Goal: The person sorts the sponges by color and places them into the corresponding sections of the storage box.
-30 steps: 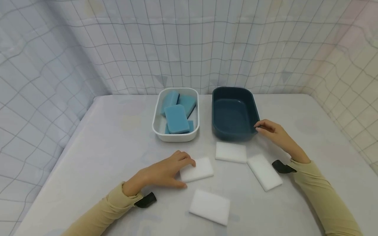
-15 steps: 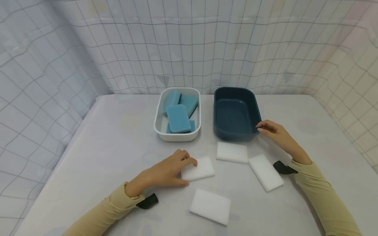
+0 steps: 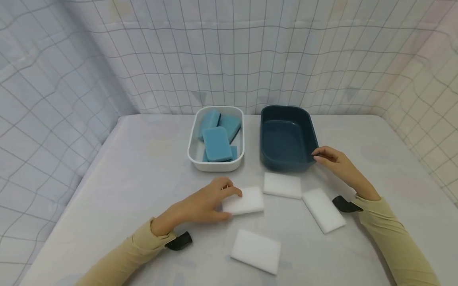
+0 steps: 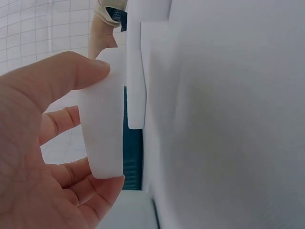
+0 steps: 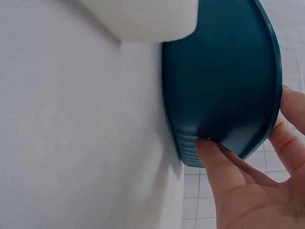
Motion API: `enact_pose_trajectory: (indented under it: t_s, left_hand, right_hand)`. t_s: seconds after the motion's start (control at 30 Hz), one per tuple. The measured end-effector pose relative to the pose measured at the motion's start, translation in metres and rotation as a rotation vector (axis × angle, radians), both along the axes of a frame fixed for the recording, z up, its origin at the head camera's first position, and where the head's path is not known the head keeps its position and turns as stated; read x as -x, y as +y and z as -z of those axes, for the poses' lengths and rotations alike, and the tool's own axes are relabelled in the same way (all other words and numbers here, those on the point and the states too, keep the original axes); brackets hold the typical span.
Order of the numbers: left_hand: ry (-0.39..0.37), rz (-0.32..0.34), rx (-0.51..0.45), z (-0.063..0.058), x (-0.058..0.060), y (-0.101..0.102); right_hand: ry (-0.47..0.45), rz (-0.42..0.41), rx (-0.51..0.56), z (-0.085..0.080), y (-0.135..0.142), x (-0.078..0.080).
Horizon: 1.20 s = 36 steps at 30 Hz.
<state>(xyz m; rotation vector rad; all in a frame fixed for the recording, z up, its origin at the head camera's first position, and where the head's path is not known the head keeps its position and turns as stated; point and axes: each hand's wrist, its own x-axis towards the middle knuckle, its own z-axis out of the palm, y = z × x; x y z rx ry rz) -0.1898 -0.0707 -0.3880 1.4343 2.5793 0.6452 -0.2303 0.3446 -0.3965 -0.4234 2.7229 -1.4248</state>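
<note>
My left hand [image 3: 205, 201] grips a white sponge block [image 3: 250, 201] near the middle of the table. In the left wrist view the thumb presses one side of the sponge and fingertips hold the other, with the block raised on edge. At the back right stands a dark teal bin [image 3: 282, 163]. My right hand [image 3: 338, 166] holds the near right corner of that bin, with fingers on its wall and rim in the right wrist view. Three more white sponges lie flat: one before the bin [image 3: 282, 185], one slanted at right [image 3: 323, 210], one nearest the front [image 3: 256, 252].
Left of the teal bin stands a white bin [image 3: 216, 167] with several blue sponges [image 3: 217, 144] piled inside. A white cloth covers the table [image 3: 143, 167]. Grid-patterned curtains [image 3: 229, 55] hang behind and on both sides.
My left hand has shifted slightly right and away from me; the sponge under it has turned and moved with it. The right hand stays at the bin's corner.
</note>
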Motion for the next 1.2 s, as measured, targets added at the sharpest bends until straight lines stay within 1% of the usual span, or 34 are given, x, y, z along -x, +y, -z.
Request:
enact_pose_trajectory:
  t_s: [0.2,0.37,0.57,0.63,0.83,1.03,1.2]
  left_hand:
    - [0.053,0.016,-0.03,-0.014,0.006,0.005]
    - [0.08,0.022,-0.076,-0.023,0.017,0.013]
    - [0.121,-0.01,-0.18,-0.031,0.033,0.028]
    - [0.129,-0.025,-0.196,-0.033,0.038,0.033]
    - [0.125,-0.056,-0.195,-0.038,0.053,0.048]
    - [0.12,-0.107,-0.187,-0.041,0.068,0.063]
    - [0.084,-0.147,-0.157,-0.042,0.077,0.074]
  right_hand:
    - [0.008,-0.005,0.005,0.0,0.0,0.0]
    - [0.012,-0.009,0.019,0.001,-0.001,0.0]
    - [0.028,-0.011,0.035,0.003,-0.001,0.001]
    - [0.031,-0.009,0.034,0.003,-0.002,0.001]
    - [0.031,-0.006,0.022,0.002,-0.002,0.001]
    - [0.034,-0.001,0.025,0.003,-0.001,0.001]
    - [0.035,0.002,0.027,0.002,-0.002,0.001]
